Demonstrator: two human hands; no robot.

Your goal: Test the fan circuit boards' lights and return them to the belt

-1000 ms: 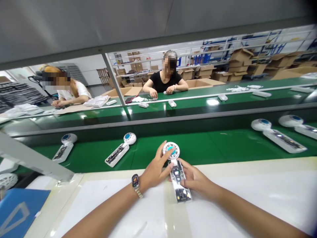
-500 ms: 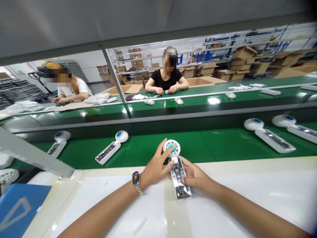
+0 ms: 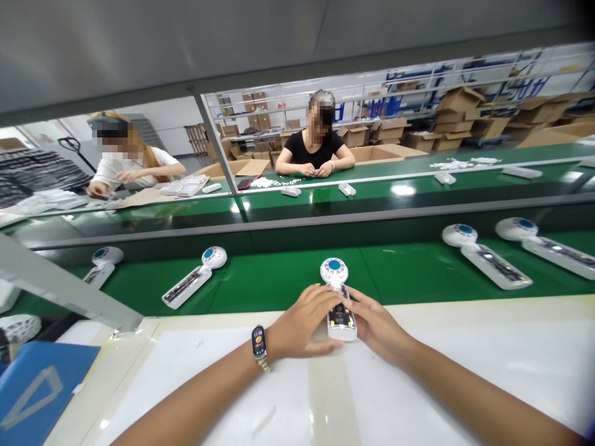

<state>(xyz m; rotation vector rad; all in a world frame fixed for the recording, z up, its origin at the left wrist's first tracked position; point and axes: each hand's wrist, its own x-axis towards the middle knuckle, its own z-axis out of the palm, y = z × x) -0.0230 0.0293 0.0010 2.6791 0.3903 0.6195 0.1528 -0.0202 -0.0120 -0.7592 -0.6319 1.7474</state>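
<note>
Handheld fan of white plastic with a round head and blue hub [image 3: 335, 282] sits where the long green conveyor belt [image 3: 274, 272], far, meets the glossy cream-and-white tabletop [image 3: 395, 409], near; whether it rests or is raised I cannot tell. The left grip [image 3: 302, 322] spreads palm down over its oblong handle [image 3: 343, 332], thumb apart; the right grip [image 3: 385, 331] flanks the right side, though whether clamped I cannot tell. Good handling likely means bracing the casing's edges, keeping pressure off the exposed dark circuit board [image 3: 341, 316].
</note>
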